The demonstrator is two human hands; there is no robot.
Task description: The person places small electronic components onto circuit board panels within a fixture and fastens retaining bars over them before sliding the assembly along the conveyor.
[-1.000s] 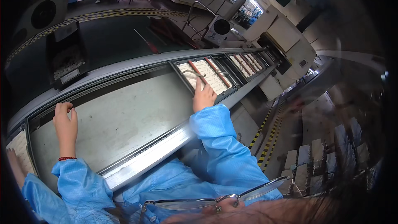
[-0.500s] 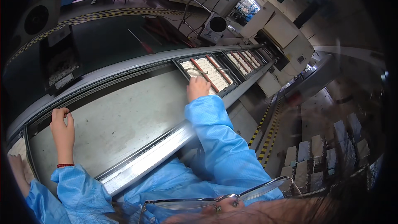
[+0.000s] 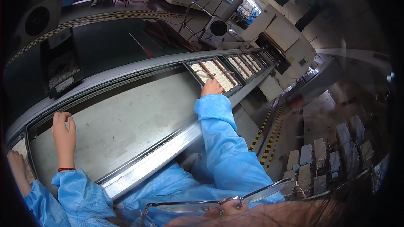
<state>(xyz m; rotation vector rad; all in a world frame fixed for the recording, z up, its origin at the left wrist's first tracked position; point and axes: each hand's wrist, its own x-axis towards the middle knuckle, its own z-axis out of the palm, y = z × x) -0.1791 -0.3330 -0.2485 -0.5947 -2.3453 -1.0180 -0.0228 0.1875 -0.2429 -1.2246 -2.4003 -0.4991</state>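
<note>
My right hand (image 3: 211,87) has its fingers bent over the near left edge of a dark-framed tray (image 3: 189,68). Pale small blocks or boards lie in the tray, crossed by red-brown bars (image 3: 224,72) and a dark bent clip. The tray rests between the rails of a long conveyor (image 3: 147,153). My left hand (image 3: 64,132), with a red bead bracelet, is raised over the conveyor's left end. Its fingers are loosely curled, the thumb apart, and nothing shows in them. At the far left, another person's hand (image 3: 19,166) touches a second tray (image 3: 28,153).
More loaded trays (image 3: 246,65) line the conveyor toward a beige machine (image 3: 286,38). Behind the rail, a dark green surface holds a red-handled screwdriver (image 3: 145,50) and a box of small white parts (image 3: 63,73). A fan-like unit (image 3: 216,29) stands beyond; stacked panels (image 3: 320,155) stand at the lower right.
The tray under my right hand has slid right along the conveyor toward the machine, and that hand has moved with it. My left hand is almost still.
</note>
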